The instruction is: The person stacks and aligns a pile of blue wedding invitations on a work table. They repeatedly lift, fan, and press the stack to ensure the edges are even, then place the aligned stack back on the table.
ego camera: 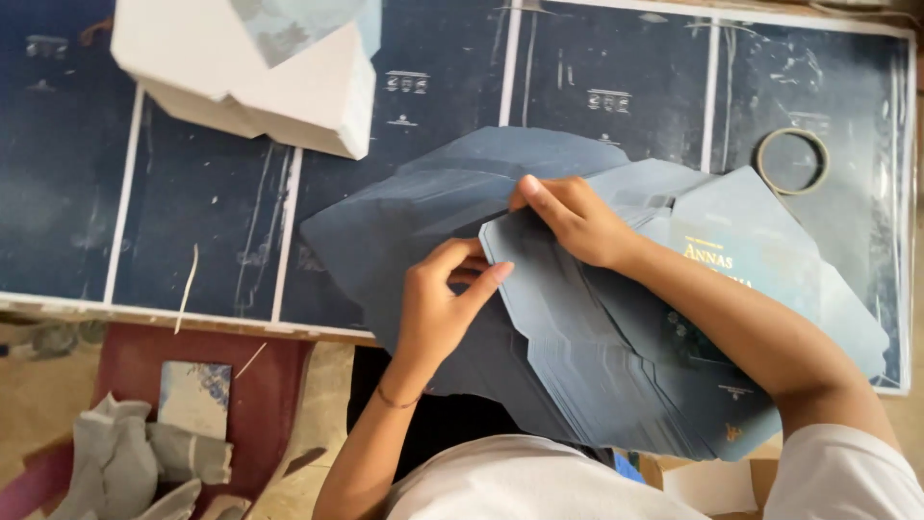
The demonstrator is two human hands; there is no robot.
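A fanned stack of grey-blue cut card sheets (616,356) lies across the near edge of a dark work table (58,193). My left hand (443,299) pinches the left edge of the top sheets with thumb and forefinger. My right hand (573,217) presses down on the upper edge of the stack, its fingers curled over a sheet. Under the stack spreads a larger darker blue sheet (385,221). A lighter blue printed card (760,255) with gold lettering lies at the right of the fan.
A white folded paper pile (241,67) sits at the table's far left. A roll of tape (791,161) lies far right. Below the table's left edge lie a red surface (260,385), crumpled grey scraps (125,462) and a small patterned card (194,397).
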